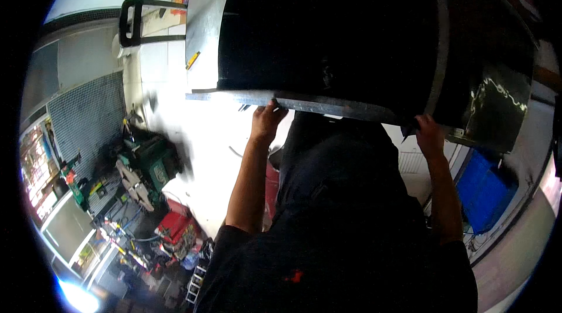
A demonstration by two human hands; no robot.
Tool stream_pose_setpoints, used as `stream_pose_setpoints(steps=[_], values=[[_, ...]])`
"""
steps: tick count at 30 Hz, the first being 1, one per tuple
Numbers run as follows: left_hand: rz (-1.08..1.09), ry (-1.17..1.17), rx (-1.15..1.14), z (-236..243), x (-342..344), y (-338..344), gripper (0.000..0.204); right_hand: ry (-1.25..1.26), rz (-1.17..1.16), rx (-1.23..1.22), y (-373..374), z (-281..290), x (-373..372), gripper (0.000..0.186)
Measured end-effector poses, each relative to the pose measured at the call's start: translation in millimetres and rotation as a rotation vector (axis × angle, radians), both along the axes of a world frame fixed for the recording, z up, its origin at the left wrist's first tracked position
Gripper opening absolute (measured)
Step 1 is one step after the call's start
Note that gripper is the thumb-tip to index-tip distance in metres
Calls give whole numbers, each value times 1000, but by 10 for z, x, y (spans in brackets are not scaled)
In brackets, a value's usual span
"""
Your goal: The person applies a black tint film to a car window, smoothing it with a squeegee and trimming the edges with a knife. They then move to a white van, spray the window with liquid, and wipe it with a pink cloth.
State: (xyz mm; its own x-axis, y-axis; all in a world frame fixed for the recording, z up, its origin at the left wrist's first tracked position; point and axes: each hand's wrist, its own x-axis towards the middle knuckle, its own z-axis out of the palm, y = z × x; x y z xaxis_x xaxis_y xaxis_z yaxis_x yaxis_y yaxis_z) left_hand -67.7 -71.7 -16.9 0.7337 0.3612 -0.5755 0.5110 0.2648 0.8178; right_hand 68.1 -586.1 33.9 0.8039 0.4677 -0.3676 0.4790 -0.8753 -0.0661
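A long silvery metal bar (333,105) runs along the near edge of a large black sheet (328,32). My left hand (269,121) is closed on this bar left of the middle, with the thumb on top. Farther right, my right hand (430,134) is closed at the bar's right end, beside a narrow grey strip (439,44) that crosses the sheet. Something small and dark sticks out by its fingers; I cannot make out what. A yellow-and-black utility knife (193,59) lies on the pale surface (205,32) left of the sheet.
A black looped handle (131,22) on two rails juts out at the left. Lower left are a green machine (155,164), a red box (175,222) and much floor clutter. A blue panel (486,190) stands at right. The sheet's far part is in deep shadow.
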Motion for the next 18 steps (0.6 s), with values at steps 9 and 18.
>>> stream_pose_setpoints(steps=[9, 18], values=[[133, 179, 2, -175, 142, 434, 31, 144, -108, 122, 199, -553, -106, 53], [97, 552, 243, 62, 492, 449, 41, 127, -169, 73, 278, -499, -87, 56]])
